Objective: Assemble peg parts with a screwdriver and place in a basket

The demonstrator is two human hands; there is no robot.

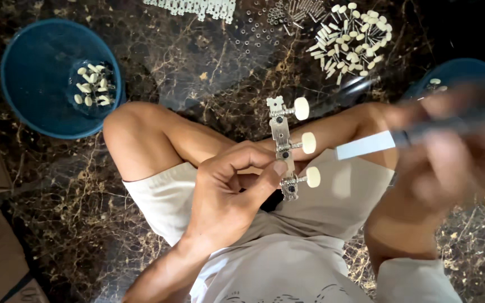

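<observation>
Tuner strip (285, 147), a metal plate with three cream knobs, is pinched upright in the left hand (228, 193) above the lap; the right hand (450, 157) is blurred, closed around a dark tool with a white flat tip (366, 146). Two blue bowls: left bowl (40, 56) holds cream knobs in a clear bag; right bowl (456, 73) is mostly hidden; loose pegs (352, 36) cannot be counted.

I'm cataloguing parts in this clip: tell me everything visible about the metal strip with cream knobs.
The tuner strip is a narrow silvery metal plate held upright over the lap, with three cream oval knobs on short shafts sticking out to its right. The left hand pinches its lower part between thumb and fingers. The blurred right hand holds a tool beside it.
</observation>
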